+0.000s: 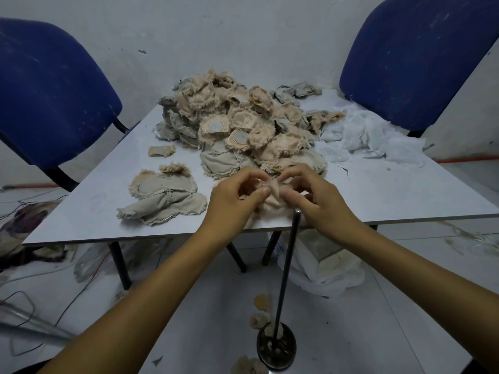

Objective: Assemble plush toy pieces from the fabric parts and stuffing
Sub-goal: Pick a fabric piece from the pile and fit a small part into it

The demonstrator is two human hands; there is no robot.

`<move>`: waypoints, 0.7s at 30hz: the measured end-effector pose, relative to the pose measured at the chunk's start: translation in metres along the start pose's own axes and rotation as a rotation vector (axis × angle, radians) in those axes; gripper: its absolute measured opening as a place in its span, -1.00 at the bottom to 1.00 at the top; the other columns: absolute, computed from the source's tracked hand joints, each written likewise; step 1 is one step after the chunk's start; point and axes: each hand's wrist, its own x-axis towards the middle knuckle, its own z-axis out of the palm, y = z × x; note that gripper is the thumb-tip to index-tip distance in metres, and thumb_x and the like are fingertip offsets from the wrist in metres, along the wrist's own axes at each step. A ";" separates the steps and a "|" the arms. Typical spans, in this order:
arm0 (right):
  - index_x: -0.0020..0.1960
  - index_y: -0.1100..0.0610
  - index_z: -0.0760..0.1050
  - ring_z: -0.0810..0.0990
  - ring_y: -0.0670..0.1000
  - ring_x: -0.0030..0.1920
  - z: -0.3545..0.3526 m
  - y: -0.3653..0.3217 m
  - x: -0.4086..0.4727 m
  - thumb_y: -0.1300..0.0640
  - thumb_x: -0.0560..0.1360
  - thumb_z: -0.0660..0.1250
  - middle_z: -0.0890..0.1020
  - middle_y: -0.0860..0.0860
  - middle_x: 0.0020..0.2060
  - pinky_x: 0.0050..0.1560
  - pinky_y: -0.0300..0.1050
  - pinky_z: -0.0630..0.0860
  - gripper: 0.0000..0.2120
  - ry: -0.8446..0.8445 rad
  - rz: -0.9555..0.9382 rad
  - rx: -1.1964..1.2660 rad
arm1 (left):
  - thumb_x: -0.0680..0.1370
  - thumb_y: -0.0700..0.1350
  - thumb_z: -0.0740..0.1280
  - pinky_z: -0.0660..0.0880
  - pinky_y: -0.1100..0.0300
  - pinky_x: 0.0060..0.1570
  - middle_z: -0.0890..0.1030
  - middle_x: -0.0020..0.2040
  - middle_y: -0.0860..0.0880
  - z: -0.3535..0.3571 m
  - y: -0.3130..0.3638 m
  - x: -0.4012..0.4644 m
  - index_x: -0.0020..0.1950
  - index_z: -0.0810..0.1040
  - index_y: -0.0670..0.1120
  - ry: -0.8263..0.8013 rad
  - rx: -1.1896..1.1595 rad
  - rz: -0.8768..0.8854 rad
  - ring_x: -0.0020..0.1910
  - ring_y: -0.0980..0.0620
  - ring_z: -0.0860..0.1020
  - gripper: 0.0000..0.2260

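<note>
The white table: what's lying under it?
Under the white table, a crumpled translucent plastic bag with beige contents lies on the floor beside dark table legs. Anything farther back is hidden by the tabletop.

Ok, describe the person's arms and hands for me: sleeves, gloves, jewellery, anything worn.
Both forearms are bare as far as the frame shows, with no sleeves in sight. The left hand and the right hand wear no gloves. No rings, watch or bracelets show on fingers or wrists. The nails look short and unpainted.
</note>
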 end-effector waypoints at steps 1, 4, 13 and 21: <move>0.11 -0.08 0.51 0.63 -0.05 -0.09 -0.001 -0.002 0.000 0.06 0.55 0.40 0.61 -0.15 -0.12 -0.14 -0.25 0.52 -0.84 -0.020 -0.010 0.008 | 0.56 -0.29 0.38 0.63 -0.06 -0.11 0.65 -0.10 -0.15 0.000 0.001 0.001 0.06 0.62 -0.05 0.007 -0.070 -0.034 -0.09 -0.15 0.64 -0.83; 0.09 -0.07 0.55 0.64 -0.06 0.02 -0.005 -0.004 -0.001 0.02 0.47 0.48 0.63 -0.18 -0.03 -0.07 -0.18 0.58 -0.78 -0.055 0.006 -0.005 | 0.57 -0.35 0.32 0.60 0.16 -0.20 0.67 -0.10 -0.13 0.000 0.006 0.003 0.07 0.65 -0.11 -0.020 -0.240 -0.099 -0.13 -0.06 0.64 -0.81; -0.15 -0.05 0.56 0.56 -0.12 -0.12 -0.029 -0.013 0.001 -0.13 0.34 0.45 0.60 -0.12 -0.14 -0.18 -0.29 0.46 -0.81 -0.129 0.024 -0.113 | 0.59 -0.23 0.35 0.55 0.12 -0.26 0.58 -0.18 -0.08 0.000 0.011 0.003 0.09 0.64 -0.08 -0.205 0.046 -0.007 -0.27 0.06 0.55 -0.86; -0.14 0.09 0.54 0.54 0.07 -0.07 -0.034 -0.027 -0.004 0.00 0.48 0.36 0.55 0.14 -0.10 -0.12 -0.19 0.46 -0.85 -0.113 -0.009 0.030 | 0.43 -0.02 0.41 0.39 0.33 -0.15 0.48 -0.14 0.04 -0.004 0.029 0.004 -0.14 0.62 0.02 -0.420 0.030 -0.037 -0.18 0.15 0.44 -0.93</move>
